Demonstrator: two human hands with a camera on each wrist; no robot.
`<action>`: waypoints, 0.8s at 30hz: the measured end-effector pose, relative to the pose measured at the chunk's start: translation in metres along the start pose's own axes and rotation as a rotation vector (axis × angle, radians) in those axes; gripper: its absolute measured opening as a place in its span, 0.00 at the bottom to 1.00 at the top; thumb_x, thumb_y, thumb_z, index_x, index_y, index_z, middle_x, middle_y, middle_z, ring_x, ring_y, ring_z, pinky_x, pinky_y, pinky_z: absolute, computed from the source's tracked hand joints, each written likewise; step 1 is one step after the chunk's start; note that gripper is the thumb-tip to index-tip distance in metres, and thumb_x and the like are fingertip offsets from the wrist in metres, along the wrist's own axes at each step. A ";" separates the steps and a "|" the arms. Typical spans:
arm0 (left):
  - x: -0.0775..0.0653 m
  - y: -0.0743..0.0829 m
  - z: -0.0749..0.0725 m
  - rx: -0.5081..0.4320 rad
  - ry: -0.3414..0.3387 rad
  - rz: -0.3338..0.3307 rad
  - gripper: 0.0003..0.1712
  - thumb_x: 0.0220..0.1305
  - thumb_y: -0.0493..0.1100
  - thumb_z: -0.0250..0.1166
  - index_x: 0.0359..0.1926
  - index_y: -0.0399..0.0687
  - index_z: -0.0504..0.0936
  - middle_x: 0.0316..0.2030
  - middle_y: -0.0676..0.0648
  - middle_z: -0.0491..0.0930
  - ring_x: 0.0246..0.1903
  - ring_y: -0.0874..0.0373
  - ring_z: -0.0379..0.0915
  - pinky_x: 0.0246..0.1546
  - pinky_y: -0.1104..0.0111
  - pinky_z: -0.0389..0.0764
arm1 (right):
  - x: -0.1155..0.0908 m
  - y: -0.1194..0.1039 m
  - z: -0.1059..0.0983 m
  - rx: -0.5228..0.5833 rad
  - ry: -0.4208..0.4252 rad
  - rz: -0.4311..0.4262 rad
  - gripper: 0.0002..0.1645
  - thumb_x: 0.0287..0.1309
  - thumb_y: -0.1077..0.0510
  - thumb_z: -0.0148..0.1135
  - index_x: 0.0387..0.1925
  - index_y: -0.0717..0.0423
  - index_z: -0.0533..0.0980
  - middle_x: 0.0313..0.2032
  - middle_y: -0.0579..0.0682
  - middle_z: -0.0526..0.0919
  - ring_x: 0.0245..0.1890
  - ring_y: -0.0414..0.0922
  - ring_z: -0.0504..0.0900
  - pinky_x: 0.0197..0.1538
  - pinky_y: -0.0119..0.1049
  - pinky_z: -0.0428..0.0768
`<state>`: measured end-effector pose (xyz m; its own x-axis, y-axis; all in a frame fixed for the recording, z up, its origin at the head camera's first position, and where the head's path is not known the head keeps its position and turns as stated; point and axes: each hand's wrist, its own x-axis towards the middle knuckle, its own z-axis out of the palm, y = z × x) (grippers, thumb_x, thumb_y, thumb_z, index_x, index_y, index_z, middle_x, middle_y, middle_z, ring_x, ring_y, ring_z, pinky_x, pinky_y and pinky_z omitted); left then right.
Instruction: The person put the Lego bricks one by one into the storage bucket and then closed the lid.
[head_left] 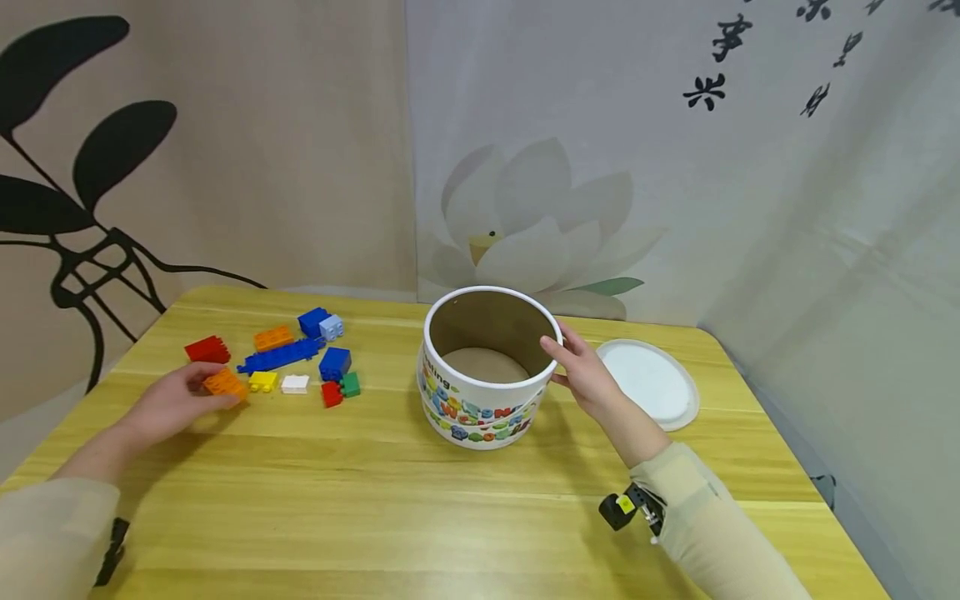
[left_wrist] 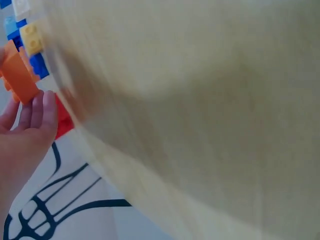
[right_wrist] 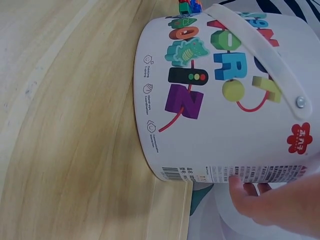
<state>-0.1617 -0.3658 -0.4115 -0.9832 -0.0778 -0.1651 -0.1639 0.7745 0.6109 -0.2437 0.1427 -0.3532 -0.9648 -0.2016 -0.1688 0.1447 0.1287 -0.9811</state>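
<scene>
My left hand [head_left: 168, 404] pinches an orange building block [head_left: 225, 384] between thumb and fingers at the table's left side. The left wrist view shows this orange block [left_wrist: 20, 75] at the fingertips. Around it lie a red block [head_left: 207, 350], a yellow block [head_left: 263, 382], a white block [head_left: 295, 384] and a long blue piece [head_left: 279, 356]. My right hand [head_left: 592, 379] grips the right side of a white round bucket [head_left: 480, 408], thumb at the rim and fingers against the outer wall. The bucket stands upright, printed with colourful letters, its visible inside bare.
A white round lid [head_left: 652, 383] lies right of the bucket. Farther back are another orange block [head_left: 273, 337], a dark blue block [head_left: 312, 322] and a light blue block [head_left: 332, 327]. Another blue block [head_left: 335, 363] sits near a green block [head_left: 350, 384] and a small red block [head_left: 332, 394].
</scene>
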 end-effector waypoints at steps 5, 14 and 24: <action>0.000 0.015 -0.005 -0.041 -0.016 0.026 0.49 0.60 0.61 0.60 0.63 0.24 0.55 0.58 0.23 0.60 0.52 0.32 0.59 0.49 0.46 0.67 | -0.001 -0.001 0.000 -0.018 0.018 -0.003 0.34 0.68 0.54 0.48 0.72 0.46 0.51 0.66 0.60 0.61 0.61 0.56 0.64 0.49 0.38 0.71; 0.000 0.047 -0.011 -0.039 -0.007 0.087 0.46 0.62 0.61 0.58 0.64 0.26 0.57 0.58 0.26 0.63 0.54 0.34 0.61 0.51 0.46 0.68 | 0.000 -0.001 0.004 -0.024 0.031 -0.004 0.35 0.68 0.54 0.49 0.72 0.44 0.50 0.66 0.59 0.62 0.62 0.57 0.65 0.48 0.37 0.72; 0.009 0.088 -0.017 -0.049 -0.003 0.162 0.41 0.63 0.59 0.57 0.64 0.32 0.60 0.55 0.32 0.68 0.53 0.40 0.63 0.46 0.60 0.72 | -0.002 -0.003 0.002 -0.044 0.034 -0.006 0.34 0.68 0.54 0.47 0.72 0.45 0.51 0.65 0.61 0.63 0.58 0.53 0.68 0.49 0.38 0.73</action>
<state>-0.1863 -0.3088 -0.3458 -0.9968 0.0476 -0.0639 -0.0072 0.7450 0.6670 -0.2414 0.1410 -0.3496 -0.9726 -0.1696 -0.1588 0.1297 0.1707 -0.9768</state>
